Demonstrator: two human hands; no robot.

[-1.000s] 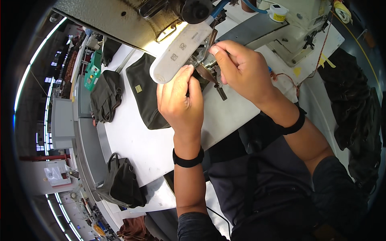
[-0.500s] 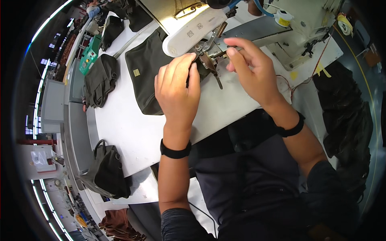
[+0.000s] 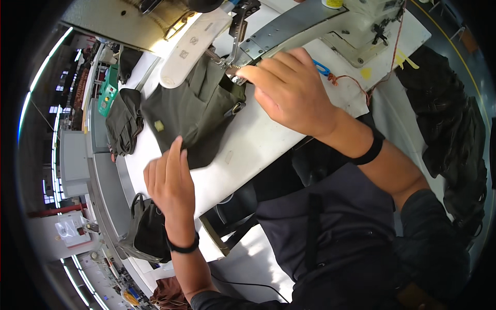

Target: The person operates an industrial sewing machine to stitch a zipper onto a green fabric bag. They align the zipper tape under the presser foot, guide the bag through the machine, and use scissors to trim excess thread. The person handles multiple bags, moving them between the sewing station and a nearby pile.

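A dark olive fabric bag point(image 3: 183, 119), creased and with a small pale patch, lies on the white worktable point(image 3: 237, 160), partly under a white plate point(image 3: 191, 46) on the sewing machine point(image 3: 279, 28). My left hand point(image 3: 168, 183) is at the bag's near edge, fingers extended and slightly blurred at its fabric. My right hand point(image 3: 287, 93) is closed at the metal foot assembly point(image 3: 232, 67), fingertips hiding whatever they grip. A metal clip point(image 3: 235, 109) shows on the bag's right side.
Dark bags stand at the left point(image 3: 123, 121) and lower left point(image 3: 144, 235). A green device point(image 3: 107, 89) sits beyond them. Blue-handled tool and orange cords point(image 3: 343, 78) lie right of my hand. Dark fabric point(image 3: 434, 129) is piled at the far right.
My left hand has left the presser area, moving down and left. The bag has shifted and creased. My right hand has moved left across the foot, its fingers more curled.
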